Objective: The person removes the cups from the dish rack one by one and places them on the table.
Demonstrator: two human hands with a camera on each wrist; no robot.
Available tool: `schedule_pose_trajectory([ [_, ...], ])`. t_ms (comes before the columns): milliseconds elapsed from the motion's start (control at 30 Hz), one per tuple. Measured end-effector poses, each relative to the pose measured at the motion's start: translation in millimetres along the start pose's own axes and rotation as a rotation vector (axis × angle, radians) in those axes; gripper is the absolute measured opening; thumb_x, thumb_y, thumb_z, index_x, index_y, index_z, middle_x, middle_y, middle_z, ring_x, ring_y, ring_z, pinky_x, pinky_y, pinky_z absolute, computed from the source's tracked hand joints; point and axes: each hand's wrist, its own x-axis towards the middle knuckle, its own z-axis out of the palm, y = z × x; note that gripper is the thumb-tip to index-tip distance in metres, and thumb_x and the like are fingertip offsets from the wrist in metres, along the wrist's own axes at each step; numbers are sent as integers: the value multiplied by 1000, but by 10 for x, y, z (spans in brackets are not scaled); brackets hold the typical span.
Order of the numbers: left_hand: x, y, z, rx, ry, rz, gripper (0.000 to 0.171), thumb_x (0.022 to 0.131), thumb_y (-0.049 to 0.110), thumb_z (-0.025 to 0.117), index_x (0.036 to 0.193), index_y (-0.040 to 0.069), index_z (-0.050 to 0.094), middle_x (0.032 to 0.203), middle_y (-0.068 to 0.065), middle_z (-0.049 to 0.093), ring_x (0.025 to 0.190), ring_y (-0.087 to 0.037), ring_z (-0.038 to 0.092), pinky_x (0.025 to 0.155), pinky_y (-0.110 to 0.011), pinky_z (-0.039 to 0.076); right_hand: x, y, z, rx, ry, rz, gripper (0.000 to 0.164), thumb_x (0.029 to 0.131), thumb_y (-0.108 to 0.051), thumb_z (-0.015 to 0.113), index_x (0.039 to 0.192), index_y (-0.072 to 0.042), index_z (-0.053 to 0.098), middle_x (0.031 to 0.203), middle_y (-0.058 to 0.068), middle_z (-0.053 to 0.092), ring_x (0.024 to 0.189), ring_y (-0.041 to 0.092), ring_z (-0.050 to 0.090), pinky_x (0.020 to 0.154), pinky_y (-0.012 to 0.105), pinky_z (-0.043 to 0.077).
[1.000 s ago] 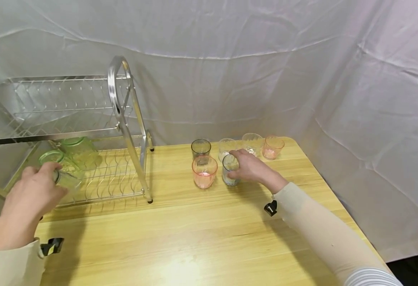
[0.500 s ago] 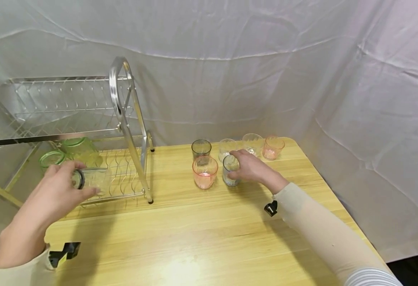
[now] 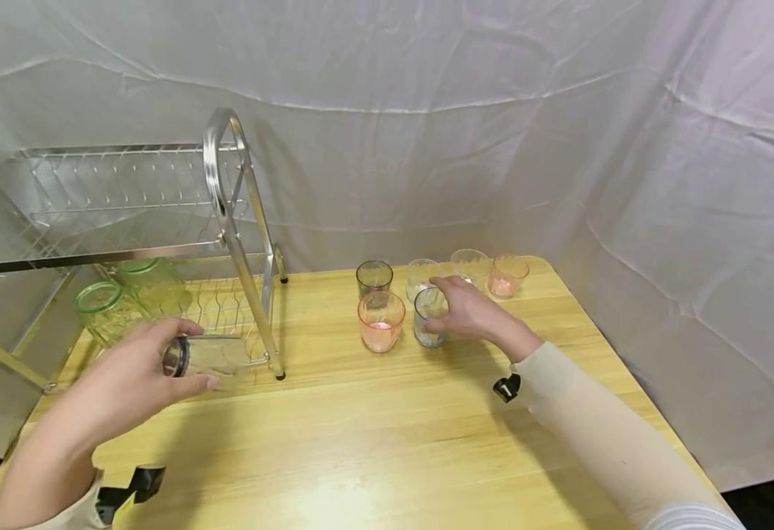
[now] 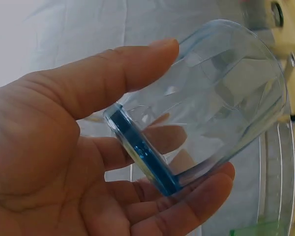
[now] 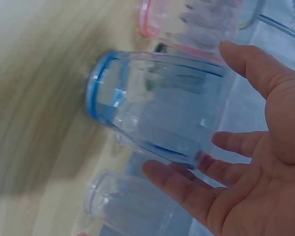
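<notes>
In front of the dish rack, my left hand (image 3: 142,368) grips a clear bluish drinking glass (image 3: 218,355) lying sideways in the air, its mouth pointing right. In the left wrist view, the thumb presses one side of this glass (image 4: 231,98) and fingers curl around its thick blue base. Another bluish glass (image 5: 157,105) stands upright on the table. My right hand (image 3: 469,309) reaches over it from the right, thumb and fingers extended on either side of its rim. A gap shows between thumb and glass in the right wrist view.
A two-tier metal dish rack (image 3: 211,165) stands at left, with two green glasses (image 3: 155,283) tilted on its lower tier. Around the right hand are a near pink glass (image 3: 380,338), a dark grey glass (image 3: 374,274), clear glasses (image 3: 469,259) and another pink glass (image 3: 509,278). Grey cloth (image 3: 387,162) hangs behind.
My left hand has carried the bluish glass rightward and toward me, away from the green glasses and to the rack's front edge. The right hand and the glasses around it stay put.
</notes>
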Motion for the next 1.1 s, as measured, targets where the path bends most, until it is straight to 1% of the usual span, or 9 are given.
schedule_pose_trajectory([
  [67, -24, 42, 45, -22, 9, 14, 79, 87, 54, 83, 143, 7, 54, 109, -12, 58, 95, -29, 55, 75, -44, 49, -27, -11, -35, 16, 25, -12, 99, 87, -48, 82, 164, -8, 34, 167, 24, 33, 154, 47, 33, 122, 65, 35],
  [167, -58, 111, 112, -70, 15, 25, 80, 86, 55, 84, 144, 9, 54, 122, -16, 61, 107, -34, 58, 83, -52, 53, -66, -33, -53, 34, 78, -37, 97, 88, -49, 81, 163, -7, 36, 167, 23, 35, 154, 46, 34, 122, 65, 34],
  [300, -52, 230, 212, -144, 23, 58, 76, 86, 51, 86, 141, 10, 54, 121, -13, 63, 106, -30, 58, 83, -44, 52, -128, -86, -31, 40, 157, -30, 93, 90, -48, 82, 160, -5, 40, 166, 21, 38, 153, 45, 35, 123, 65, 33],
  [367, -36, 298, 257, -178, 19, 69, 74, 86, 49, 87, 139, 11, 55, 115, -8, 61, 98, -23, 55, 79, -36, 49, -164, -116, -32, 41, 191, -20, 90, 91, -48, 80, 159, -4, 42, 166, 22, 39, 152, 47, 35, 122, 65, 33],
  [567, 42, 509, 415, -297, -3, 115, 66, 86, 43, 88, 135, 12, 56, 112, -7, 60, 97, -21, 56, 74, -33, 49, -271, -218, -81, 59, 285, -16, 80, 95, -44, 77, 156, -3, 46, 162, 24, 42, 151, 48, 36, 122, 65, 34],
  [700, 148, 650, 562, -383, 2, 137, 65, 86, 41, 88, 137, 15, 57, 115, -7, 61, 100, -23, 57, 73, -34, 51, -350, -338, -76, 131, 365, -90, 68, 96, -37, 78, 150, -3, 54, 155, 22, 52, 147, 45, 43, 120, 63, 37],
  [900, 353, 815, 783, -535, 8, 109, 65, 86, 30, 90, 140, 19, 56, 117, -10, 66, 102, -26, 64, 74, -36, 58, -452, -524, 34, 258, 480, -252, 50, 95, -26, 81, 139, -6, 65, 143, 14, 64, 134, 36, 59, 112, 57, 49],
  [1000, 435, 882, 858, -604, -1, 87, 66, 87, 27, 89, 142, 18, 53, 123, -11, 65, 106, -27, 65, 77, -35, 59, -505, -604, 88, 329, 470, -314, 48, 96, -25, 80, 139, -8, 66, 142, 10, 65, 129, 33, 62, 107, 55, 53],
  [1100, 498, 931, 914, -652, -10, 76, 68, 87, 26, 89, 143, 16, 51, 129, -14, 63, 111, -28, 64, 81, -35, 59, -535, -664, 139, 429, 402, -380, 51, 97, -23, 80, 143, -9, 64, 147, 10, 62, 130, 31, 62, 108, 50, 55],
])
